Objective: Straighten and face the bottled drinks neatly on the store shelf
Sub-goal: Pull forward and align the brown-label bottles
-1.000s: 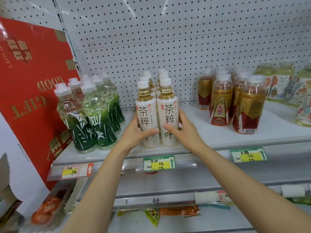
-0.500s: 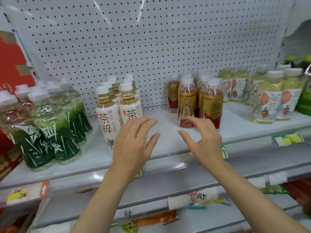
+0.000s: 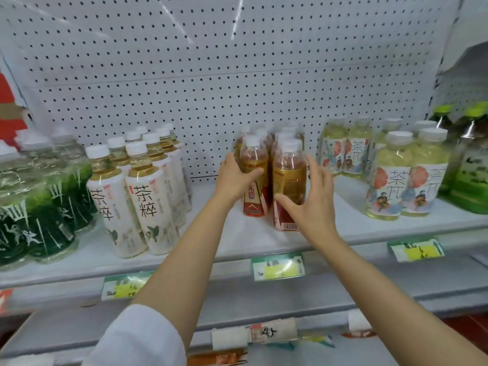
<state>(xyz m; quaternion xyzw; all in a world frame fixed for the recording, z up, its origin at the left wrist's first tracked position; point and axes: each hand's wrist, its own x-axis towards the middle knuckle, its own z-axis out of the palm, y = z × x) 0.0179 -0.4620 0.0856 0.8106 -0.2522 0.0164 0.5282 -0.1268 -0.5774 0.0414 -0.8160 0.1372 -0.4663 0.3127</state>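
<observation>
Two rows of amber tea bottles with red and gold labels stand near the middle of a white store shelf (image 3: 356,231), running back toward a pegboard wall (image 3: 237,75). The front left bottle (image 3: 254,178) sits a little farther back than the front right bottle (image 3: 289,183), and the right one shows a barcode near its base, so its label appears turned away from the front.

The left hand (image 3: 235,178) wraps around the left side of the front left bottle, fingers curled onto its label in a grip. The right hand (image 3: 314,196) is spread open against the right side of the front right bottle, thumb low across its front; it is touching or nearly touching, and I cannot tell whether it presses firmly.

To the left stand cream-labelled tea bottles (image 3: 148,199) in tidy rows, and beyond them green-labelled bottles (image 3: 39,207). To the right are pale yellow bottles with illustrated labels (image 3: 396,186), then dark green bottles (image 3: 467,175) at the edge. Price tags (image 3: 278,266) line the shelf front.

The step in hand appears to be squaring up the amber group. The next move likely calls for turning the right bottle until its label faces out, then drawing both fronts level and the rows close together.
</observation>
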